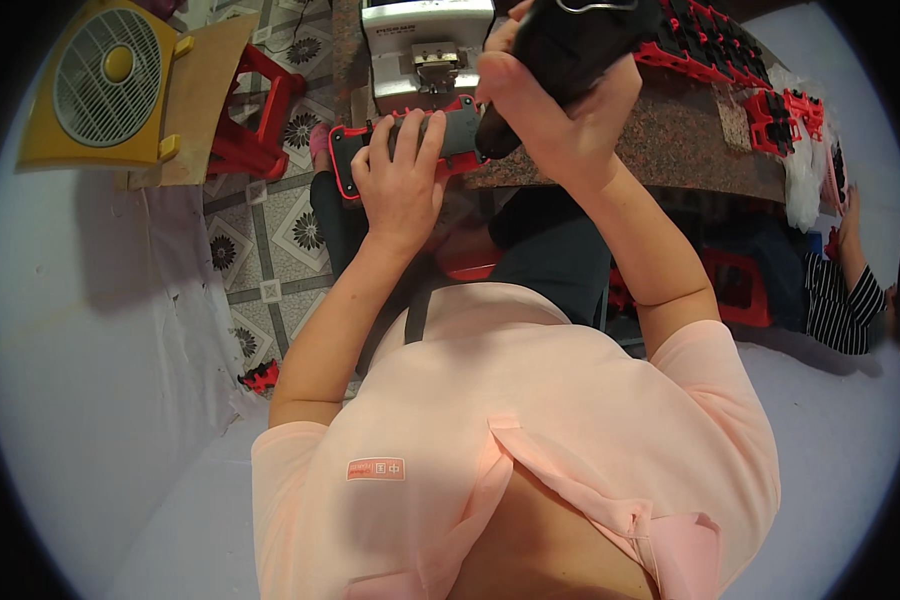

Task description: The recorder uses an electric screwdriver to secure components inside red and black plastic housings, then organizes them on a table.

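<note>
While resting the left hand [400, 185] on the red-rimmed grey panel [460, 130] at the near edge of the speckled table [660, 160], with fingers slightly spread across the top, gripping a black handheld tool [570, 60] in the closed right hand [575, 130], with its lower tip close to the panel's right end. Cannot tell whether touching, nor whether pinching the panel's underside with the left thumb. Just beyond the panel, a silver machine [390, 50]; farther right, red-and-black parts [705, 45] in rows

A whitish wall [50, 330] borders grey-and-white flower-patterned floor tiles [305, 230]; a red plastic stool [238, 158] stands near a speckled-brown stone worktop [660, 150].
</note>
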{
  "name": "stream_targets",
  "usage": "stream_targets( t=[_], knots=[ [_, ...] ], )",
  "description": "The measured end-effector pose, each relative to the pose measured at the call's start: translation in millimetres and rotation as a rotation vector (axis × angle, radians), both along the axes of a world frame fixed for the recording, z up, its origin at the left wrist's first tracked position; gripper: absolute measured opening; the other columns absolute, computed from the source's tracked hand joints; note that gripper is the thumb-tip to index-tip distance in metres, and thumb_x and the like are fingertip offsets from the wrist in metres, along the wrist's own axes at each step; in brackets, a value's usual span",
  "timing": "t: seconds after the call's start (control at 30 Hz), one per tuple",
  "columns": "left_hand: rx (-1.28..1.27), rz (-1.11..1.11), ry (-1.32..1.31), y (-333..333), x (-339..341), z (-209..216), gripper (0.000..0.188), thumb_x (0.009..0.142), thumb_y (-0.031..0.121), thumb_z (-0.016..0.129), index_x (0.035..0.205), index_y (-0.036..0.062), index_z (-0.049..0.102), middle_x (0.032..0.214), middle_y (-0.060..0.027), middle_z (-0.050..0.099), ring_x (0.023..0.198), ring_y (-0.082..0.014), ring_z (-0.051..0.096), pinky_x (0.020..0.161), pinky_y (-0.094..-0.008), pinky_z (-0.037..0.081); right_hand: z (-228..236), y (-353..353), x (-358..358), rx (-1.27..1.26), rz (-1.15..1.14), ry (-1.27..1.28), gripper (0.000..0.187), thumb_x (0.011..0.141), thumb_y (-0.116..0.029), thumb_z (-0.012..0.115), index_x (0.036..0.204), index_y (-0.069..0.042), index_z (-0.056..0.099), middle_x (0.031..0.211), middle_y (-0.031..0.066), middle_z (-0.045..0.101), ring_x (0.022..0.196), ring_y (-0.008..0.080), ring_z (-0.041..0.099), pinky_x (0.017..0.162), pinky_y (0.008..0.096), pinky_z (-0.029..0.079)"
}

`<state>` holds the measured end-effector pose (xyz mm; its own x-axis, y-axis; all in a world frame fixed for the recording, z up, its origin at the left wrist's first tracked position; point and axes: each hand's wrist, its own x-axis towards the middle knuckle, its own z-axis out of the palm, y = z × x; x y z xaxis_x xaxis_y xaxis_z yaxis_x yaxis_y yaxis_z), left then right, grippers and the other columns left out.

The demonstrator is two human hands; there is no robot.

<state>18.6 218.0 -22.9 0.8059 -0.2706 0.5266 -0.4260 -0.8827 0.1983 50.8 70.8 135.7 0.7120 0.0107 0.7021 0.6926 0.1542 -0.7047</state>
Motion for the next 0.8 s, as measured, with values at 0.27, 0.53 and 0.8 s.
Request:
stream_targets(
  t=[0.27,0.53,0.8],
  knots=[
    [0.06,-0.048,0.068,-10,9,2,0.079,0.063,0.02,0.085,0.136,0.0149,0.054,0.139,-0.0054,0.053,0.133,-0.0315,0.046,0.098,-0.0479,0.037,-13,-22,17,-0.333,-0.429,-0.112,0.061,0.075,-0.023,0.09,0.12,0.001,0.058,0.093,0.0077,0.069,0.077,0.0166,0.067,0.07,0.0302,0.055],
    [0.224,-0.074,-0.01,-13,17,6,0.077,0.069,0.034,0.087,0.132,0.0077,0.051,0.131,-0.0132,0.055,0.13,-0.0387,0.047,0.1,-0.052,0.037,-33,-28,36,-0.062,-0.306,-0.094,0.069,0.072,-0.032,0.09,0.12,0.005,0.056,0.083,0.0122,0.067,0.073,0.0188,0.066,0.071,0.0322,0.055],
    [0.2,-0.111,-0.019,-21,23,16,0.073,0.065,0.031,0.089,0.129,0.0124,0.059,0.133,-0.0117,0.051,0.123,-0.0351,0.048,0.096,-0.0494,0.039,-28,-35,32,-0.103,-0.138,-0.033,0.061,0.075,-0.03,0.089,0.118,0.002,0.06,0.084,0.0045,0.067,0.072,0.0105,0.061,0.066,0.0279,0.053]
  ],
)
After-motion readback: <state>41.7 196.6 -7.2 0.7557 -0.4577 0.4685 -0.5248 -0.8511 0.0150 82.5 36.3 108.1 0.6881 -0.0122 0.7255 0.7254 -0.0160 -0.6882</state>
